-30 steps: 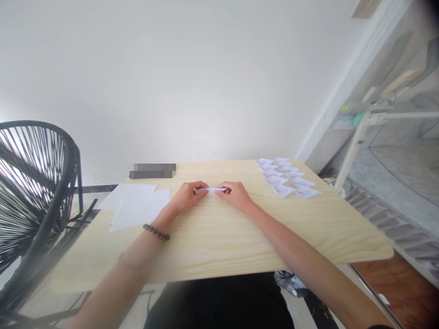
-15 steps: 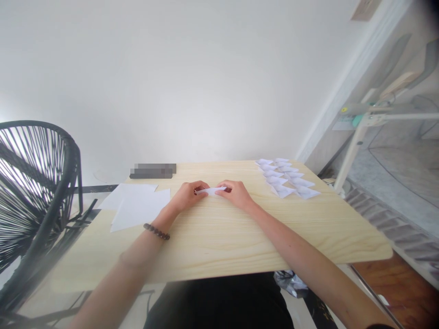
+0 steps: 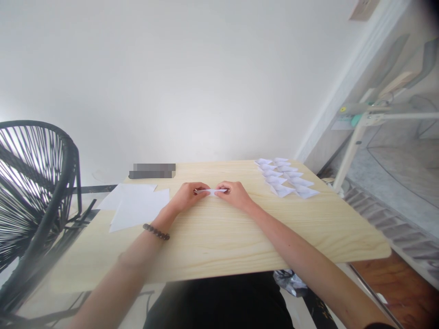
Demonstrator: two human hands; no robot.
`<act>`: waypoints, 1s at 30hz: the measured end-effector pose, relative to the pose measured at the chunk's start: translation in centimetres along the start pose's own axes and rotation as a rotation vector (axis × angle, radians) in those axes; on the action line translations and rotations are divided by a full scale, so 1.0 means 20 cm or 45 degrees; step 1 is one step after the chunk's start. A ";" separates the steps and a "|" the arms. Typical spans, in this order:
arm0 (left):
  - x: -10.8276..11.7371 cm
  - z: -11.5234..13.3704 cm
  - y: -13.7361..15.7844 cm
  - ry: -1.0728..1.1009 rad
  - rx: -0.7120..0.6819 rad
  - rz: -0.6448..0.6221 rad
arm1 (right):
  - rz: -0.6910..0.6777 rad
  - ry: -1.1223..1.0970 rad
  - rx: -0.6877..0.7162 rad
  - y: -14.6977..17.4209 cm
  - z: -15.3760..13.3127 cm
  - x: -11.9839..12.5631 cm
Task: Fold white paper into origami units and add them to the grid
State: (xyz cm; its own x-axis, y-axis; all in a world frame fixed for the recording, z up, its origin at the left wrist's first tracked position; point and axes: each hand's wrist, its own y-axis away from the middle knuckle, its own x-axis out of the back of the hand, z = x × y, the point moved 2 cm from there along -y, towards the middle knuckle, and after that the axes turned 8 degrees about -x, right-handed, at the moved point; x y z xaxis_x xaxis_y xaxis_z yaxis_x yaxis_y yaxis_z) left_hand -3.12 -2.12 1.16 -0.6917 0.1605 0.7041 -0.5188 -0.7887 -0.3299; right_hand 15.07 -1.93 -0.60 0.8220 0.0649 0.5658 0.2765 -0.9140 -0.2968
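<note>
Between my two hands is a small folded white paper [image 3: 212, 192], held just above or on the light wooden table [image 3: 212, 237]; I cannot tell which. My left hand [image 3: 188, 195], with a dark bead bracelet at the wrist, pinches its left end between thumb and fingers. At the right end my right hand [image 3: 234, 193] grips it the same way. Fingers and thumbs cover both ends of the paper, so only its narrow middle shows.
Several folded white paper pieces [image 3: 279, 189] stand in two rows at the table's back right. Flat white paper sheets [image 3: 140, 210] lie at the left, near a dark blurred-out object [image 3: 152, 171]. A black woven chair [image 3: 70, 151] is left of the table; a white wall [image 3: 212, 91] rises behind.
Both hands keep hold of the folded paper. My thumbs have come slightly closer together, and the paper's visible middle looks narrower and more level.
</note>
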 end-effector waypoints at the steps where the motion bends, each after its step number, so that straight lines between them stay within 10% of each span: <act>1: 0.00 0.00 0.00 -0.013 -0.018 -0.007 | -0.008 -0.004 0.011 0.00 0.00 0.00; 30: 0.03 -0.06 -0.01 -0.157 0.085 0.079 | 0.058 0.092 -0.052 -0.02 0.02 0.02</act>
State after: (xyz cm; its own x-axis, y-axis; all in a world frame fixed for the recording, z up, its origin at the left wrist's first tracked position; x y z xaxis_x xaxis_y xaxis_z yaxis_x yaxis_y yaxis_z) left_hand -3.99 -1.13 0.78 -0.6521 0.0395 0.7571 -0.4396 -0.8334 -0.3351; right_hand 15.52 -1.36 -0.66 0.7948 -0.0052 0.6068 0.2177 -0.9310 -0.2931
